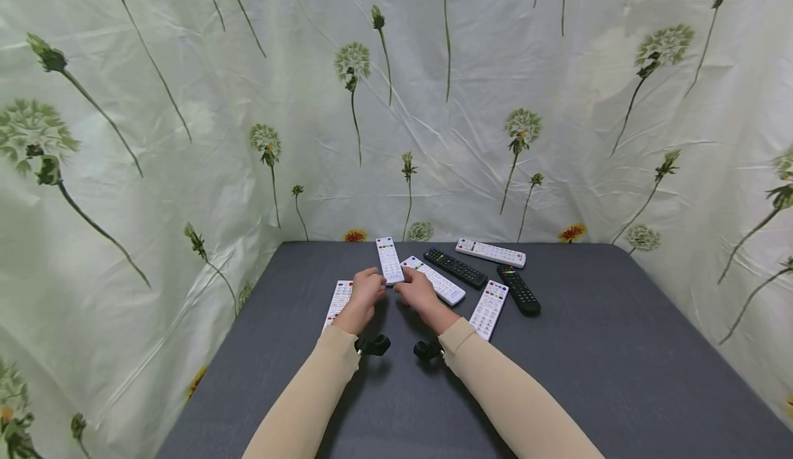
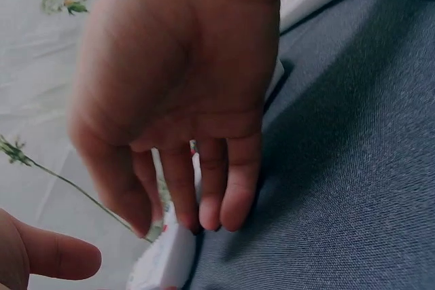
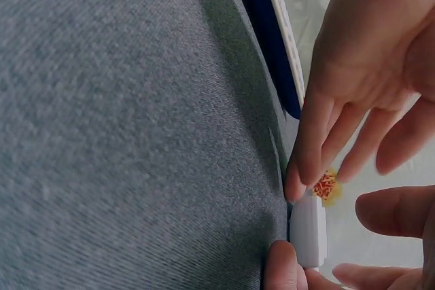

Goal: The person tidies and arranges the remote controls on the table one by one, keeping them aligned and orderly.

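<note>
Near the back of the table a white remote control (image 1: 389, 259) lies lengthwise between the two hands. My left hand (image 1: 365, 297) is at its near left edge, with loosely bent fingers beside the remote in the left wrist view. On the near right my right hand (image 1: 423, 295) has its fingertips at the remote's other edge. In the right wrist view the remote's white end (image 3: 308, 232) sits between fingertips of both hands, and neither hand visibly grips it. Another white remote (image 1: 339, 301) lies partly hidden by the left hand. A third white remote (image 1: 438, 281) is just beyond the right hand.
To the right lie a black remote (image 1: 455, 266), a white one (image 1: 491, 252) at the back, another black one (image 1: 519, 290), and a white one (image 1: 489, 306) partly behind the right sleeve. A flowered curtain (image 1: 434, 135) hangs behind the dark table (image 1: 607, 349).
</note>
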A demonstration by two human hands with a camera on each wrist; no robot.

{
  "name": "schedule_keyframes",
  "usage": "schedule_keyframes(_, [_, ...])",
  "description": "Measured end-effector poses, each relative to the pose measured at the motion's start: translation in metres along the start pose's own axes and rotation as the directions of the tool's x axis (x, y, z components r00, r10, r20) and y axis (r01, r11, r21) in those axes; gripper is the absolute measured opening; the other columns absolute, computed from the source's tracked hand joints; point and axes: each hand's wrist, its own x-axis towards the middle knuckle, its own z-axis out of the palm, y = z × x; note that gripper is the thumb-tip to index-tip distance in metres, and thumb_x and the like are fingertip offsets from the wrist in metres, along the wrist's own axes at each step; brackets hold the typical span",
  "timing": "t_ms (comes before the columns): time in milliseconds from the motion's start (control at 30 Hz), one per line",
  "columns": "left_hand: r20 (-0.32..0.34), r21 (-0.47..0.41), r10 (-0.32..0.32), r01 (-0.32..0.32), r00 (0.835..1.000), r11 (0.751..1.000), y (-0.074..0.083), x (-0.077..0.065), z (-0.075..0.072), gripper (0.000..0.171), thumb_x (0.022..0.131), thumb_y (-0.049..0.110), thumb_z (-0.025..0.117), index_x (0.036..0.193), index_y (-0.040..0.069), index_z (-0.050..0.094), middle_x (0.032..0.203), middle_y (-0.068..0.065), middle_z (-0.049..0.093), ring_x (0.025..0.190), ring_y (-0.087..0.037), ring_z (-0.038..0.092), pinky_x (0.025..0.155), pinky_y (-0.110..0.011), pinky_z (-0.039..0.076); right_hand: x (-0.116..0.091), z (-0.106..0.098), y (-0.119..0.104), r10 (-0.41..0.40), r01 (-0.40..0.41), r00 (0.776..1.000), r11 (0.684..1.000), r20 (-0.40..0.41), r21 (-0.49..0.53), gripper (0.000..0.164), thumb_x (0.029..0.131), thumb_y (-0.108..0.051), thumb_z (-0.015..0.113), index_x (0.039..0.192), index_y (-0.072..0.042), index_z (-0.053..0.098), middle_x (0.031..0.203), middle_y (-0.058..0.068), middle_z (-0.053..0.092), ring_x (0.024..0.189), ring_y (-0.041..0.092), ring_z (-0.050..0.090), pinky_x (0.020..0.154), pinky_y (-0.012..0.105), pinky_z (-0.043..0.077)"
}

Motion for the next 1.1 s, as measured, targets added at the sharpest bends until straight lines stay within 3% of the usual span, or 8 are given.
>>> schedule_keyframes(133, [-0.054, 0.026, 0.013, -0.012, 0.998, 1.000, -0.003, 0.007, 0.002, 0.056, 0.084, -0.005, 0.048, 0.139, -0.012, 0.050, 0.134, -0.023, 0.053, 0.076, -0.018, 0.056, 0.076, -0.030, 0.052, 0.001, 0.000, -0.001, 0.024, -0.023, 1.000, 0.998, -0.003, 0.058, 0.064, 0.087, -0.004, 0.061, 0.149, 0.002, 0.044, 0.128, 0.022, 0.062, 0.097, 0.028, 0.065, 0.070, 0.034, 0.056])
schedule_keyframes(233, [-0.096, 0.064, 0.023, -0.017, 0.995, 0.998, -0.004, 0.009, 0.002, 0.043, 0.083, -0.005, 0.047, 0.122, -0.015, 0.061, 0.116, -0.020, 0.057, 0.076, -0.020, 0.057, 0.071, -0.028, 0.051, 0.002, 0.000, -0.001, 0.027, -0.025, 1.000, 0.995, -0.016, 0.096, 0.061, 0.086, -0.003, 0.060, 0.146, 0.004, 0.048, 0.121, 0.021, 0.063, 0.099, 0.029, 0.063, 0.072, 0.037, 0.058])
schedule_keyframes(367, [-0.147, 0.126, 0.044, -0.026, 0.988, 0.992, -0.004, 0.010, 0.002, 0.029, 0.079, -0.005, 0.048, 0.099, -0.016, 0.066, 0.083, -0.009, 0.055, 0.064, -0.017, 0.053, 0.060, -0.024, 0.046, 0.003, -0.001, -0.001, 0.033, -0.029, 0.999, 0.993, -0.033, 0.118, 0.058, 0.085, -0.002, 0.058, 0.142, 0.006, 0.051, 0.111, 0.017, 0.061, 0.091, 0.027, 0.060, 0.068, 0.034, 0.058])
schedule_keyframes(500, [-0.167, 0.162, 0.067, -0.040, 0.984, 0.986, -0.003, 0.009, 0.001, 0.028, 0.074, -0.006, 0.050, 0.093, -0.014, 0.069, 0.066, -0.002, 0.051, 0.054, -0.013, 0.048, 0.052, -0.022, 0.041, 0.004, -0.002, -0.003, 0.039, -0.031, 0.998, 0.988, -0.053, 0.151, 0.052, 0.084, -0.001, 0.058, 0.135, 0.008, 0.057, 0.106, 0.015, 0.064, 0.083, 0.023, 0.061, 0.065, 0.030, 0.057])
schedule_keyframes(700, [-0.150, 0.096, 0.048, -0.034, 0.988, 0.995, 0.000, 0.009, 0.002, 0.028, 0.074, -0.009, 0.052, 0.097, -0.015, 0.068, 0.073, -0.006, 0.056, 0.056, -0.013, 0.051, 0.055, -0.023, 0.045, 0.006, -0.002, -0.007, 0.046, -0.029, 0.996, 0.977, -0.080, 0.210, 0.035, 0.085, 0.003, 0.059, 0.118, 0.012, 0.067, 0.105, 0.018, 0.067, 0.072, 0.017, 0.066, 0.068, 0.027, 0.058])
schedule_keyframes(900, [-0.126, 0.051, 0.021, -0.015, 0.992, 0.999, 0.004, 0.006, 0.002, 0.031, 0.075, -0.013, 0.051, 0.102, -0.019, 0.065, 0.079, -0.007, 0.055, 0.063, -0.017, 0.057, 0.063, -0.029, 0.053, 0.007, -0.003, -0.006, 0.039, -0.013, 0.994, 0.967, -0.100, 0.255, 0.030, 0.087, 0.005, 0.063, 0.116, 0.015, 0.065, 0.108, 0.022, 0.066, 0.069, 0.013, 0.065, 0.069, 0.026, 0.058])
schedule_keyframes(1100, [-0.102, 0.057, 0.015, -0.010, 0.995, 0.998, 0.006, 0.002, 0.001, 0.030, 0.076, -0.014, 0.051, 0.102, -0.019, 0.066, 0.082, -0.009, 0.056, 0.067, -0.018, 0.058, 0.064, -0.029, 0.053, 0.006, -0.006, -0.007, 0.049, -0.018, 0.995, 0.949, -0.088, 0.315, 0.027, 0.088, 0.006, 0.067, 0.113, 0.015, 0.065, 0.095, 0.015, 0.064, 0.069, 0.015, 0.065, 0.067, 0.027, 0.058])
